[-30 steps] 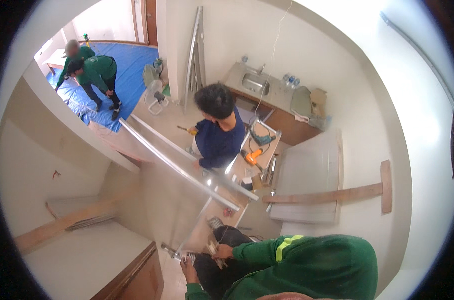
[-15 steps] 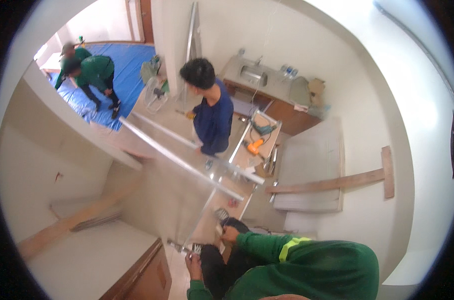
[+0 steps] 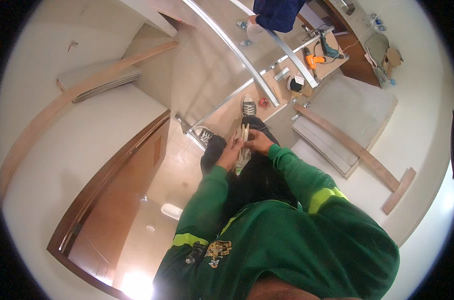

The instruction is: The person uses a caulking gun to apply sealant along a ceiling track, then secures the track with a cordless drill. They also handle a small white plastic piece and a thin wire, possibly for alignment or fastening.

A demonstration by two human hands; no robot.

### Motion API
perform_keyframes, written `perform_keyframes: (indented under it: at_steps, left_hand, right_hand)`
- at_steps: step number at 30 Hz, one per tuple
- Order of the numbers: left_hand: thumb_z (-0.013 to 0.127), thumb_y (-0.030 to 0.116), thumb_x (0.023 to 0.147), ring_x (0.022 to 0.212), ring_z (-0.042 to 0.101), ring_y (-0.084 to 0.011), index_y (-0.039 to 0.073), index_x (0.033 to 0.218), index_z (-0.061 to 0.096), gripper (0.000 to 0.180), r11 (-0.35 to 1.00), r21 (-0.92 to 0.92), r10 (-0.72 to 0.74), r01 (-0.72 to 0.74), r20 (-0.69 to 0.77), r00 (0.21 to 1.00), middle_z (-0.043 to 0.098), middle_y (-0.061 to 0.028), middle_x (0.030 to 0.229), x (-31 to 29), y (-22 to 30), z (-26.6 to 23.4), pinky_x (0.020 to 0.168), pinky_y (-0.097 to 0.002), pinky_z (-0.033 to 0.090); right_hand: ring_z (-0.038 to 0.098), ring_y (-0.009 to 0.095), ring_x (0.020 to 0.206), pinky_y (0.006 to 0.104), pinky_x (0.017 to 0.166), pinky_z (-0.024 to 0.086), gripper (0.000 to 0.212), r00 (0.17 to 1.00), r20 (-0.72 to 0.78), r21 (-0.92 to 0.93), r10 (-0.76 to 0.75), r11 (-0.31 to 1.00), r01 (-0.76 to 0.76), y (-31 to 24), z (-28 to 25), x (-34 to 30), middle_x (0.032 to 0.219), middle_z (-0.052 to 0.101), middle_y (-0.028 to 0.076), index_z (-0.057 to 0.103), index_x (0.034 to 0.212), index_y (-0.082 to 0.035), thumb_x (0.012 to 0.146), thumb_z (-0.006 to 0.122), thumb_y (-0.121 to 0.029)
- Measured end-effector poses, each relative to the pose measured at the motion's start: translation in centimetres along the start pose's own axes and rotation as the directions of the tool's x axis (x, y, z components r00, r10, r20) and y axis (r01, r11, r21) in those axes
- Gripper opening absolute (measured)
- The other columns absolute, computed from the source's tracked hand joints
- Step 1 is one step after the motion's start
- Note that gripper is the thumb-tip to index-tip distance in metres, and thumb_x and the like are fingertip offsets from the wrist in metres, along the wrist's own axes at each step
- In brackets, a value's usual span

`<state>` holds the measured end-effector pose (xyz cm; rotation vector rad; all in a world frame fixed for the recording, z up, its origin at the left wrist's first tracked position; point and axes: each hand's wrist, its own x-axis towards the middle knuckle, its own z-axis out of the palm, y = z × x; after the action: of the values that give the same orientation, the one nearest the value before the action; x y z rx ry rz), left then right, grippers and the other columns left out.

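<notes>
Over the lap, the left hand point(image 3: 229, 156) and the right hand point(image 3: 259, 142) now meet at a pale slender strip point(image 3: 244, 133), its forked tip pointing away from the body. Both grips are closed on it, fingers bent; how firmly, I cannot tell. Half a second ago the left hand was off to the side, by the metal bracket point(image 3: 182, 123), while the right sat apart near the knee; the left has since come across, so the strip appears to have the attention of both. The bracket lies untouched near the left sneaker point(image 3: 203, 133).

Just past the right sneaker point(image 3: 248, 106) is a small red item point(image 3: 263, 102), too small to name. Beyond it, two long metal channels point(image 3: 237, 50) run away across the work area. Farther right, an orange drill point(image 3: 313, 60) and a teal power tool point(image 3: 329, 48) rest on a light-brown board. The view has tipped downward, leaving a navy-shirted co-worker point(image 3: 277, 15) cut off at the upper edge.
</notes>
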<state>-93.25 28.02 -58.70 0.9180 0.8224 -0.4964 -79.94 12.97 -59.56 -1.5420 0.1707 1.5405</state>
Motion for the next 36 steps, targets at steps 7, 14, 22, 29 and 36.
perform_keyframes:
  at_steps: [7,14,22,29,36]
  left_hand:
    - [0.050,0.057,0.109,0.145,0.047,-0.0304,0.012,0.168,0.026,0.078,0.981,-0.183,-0.059,0.072,0.074,0.995,0.042,-0.0163,0.162,-3.4,2.2,-2.3,0.118,-0.0471,0.040]
    - [0.049,0.053,0.111,0.141,0.050,-0.0312,0.009,0.166,0.030,0.073,0.981,-0.146,-0.135,0.130,-0.026,0.991,0.047,-0.0160,0.156,-4.1,-0.8,-5.0,0.115,-0.0474,0.044]
    - [0.051,0.055,0.109,0.142,0.049,-0.0350,0.004,0.164,0.029,0.079,0.945,-0.272,-0.189,0.180,-0.010,0.982,0.045,-0.0207,0.155,-1.0,-4.2,-6.1,0.117,-0.0496,0.043]
    - [0.057,0.060,0.103,0.145,0.046,-0.0392,0.005,0.164,0.026,0.088,0.893,-0.379,-0.203,0.242,0.142,0.969,0.042,-0.0223,0.156,3.3,-5.8,-4.9,0.117,-0.0564,0.042]
    - [0.059,0.059,0.103,0.146,0.045,-0.0388,0.006,0.164,0.029,0.086,0.867,-0.350,-0.299,0.355,0.204,0.932,0.042,-0.0224,0.157,5.1,-6.0,-3.8,0.115,-0.0575,0.045]
  right_hand:
    - [0.075,0.028,0.086,0.0416,0.081,0.059,0.043,0.899,-0.436,-0.096,0.030,0.992,-0.080,6.2,-4.5,7.1,0.098,0.078,0.019,0.076,0.108,0.004,0.076,0.085,-0.024]
    - [0.074,0.041,0.096,0.0459,0.087,0.057,0.051,0.704,-0.701,-0.315,-0.113,0.935,-0.163,8.9,-11.8,19.2,0.105,0.074,0.028,0.068,0.109,0.009,0.076,0.086,-0.027]
    - [0.074,0.041,0.101,0.0465,0.093,0.057,0.043,0.636,-0.709,-0.491,-0.305,0.860,-0.135,12.3,-19.1,32.6,0.107,0.076,0.026,0.075,0.112,0.002,0.079,0.081,-0.026]
    - [0.076,0.031,0.086,0.0419,0.083,0.060,0.042,0.663,-0.738,-0.355,-0.127,0.908,-0.221,15.8,-26.1,39.4,0.094,0.078,0.020,0.077,0.107,0.002,0.078,0.079,-0.028]
    - [0.067,0.038,0.122,0.0611,0.101,0.052,0.049,0.688,-0.726,-0.468,-0.002,0.735,-0.491,17.3,-24.9,36.9,0.126,0.070,0.020,0.078,0.119,-0.008,0.094,0.068,-0.049]
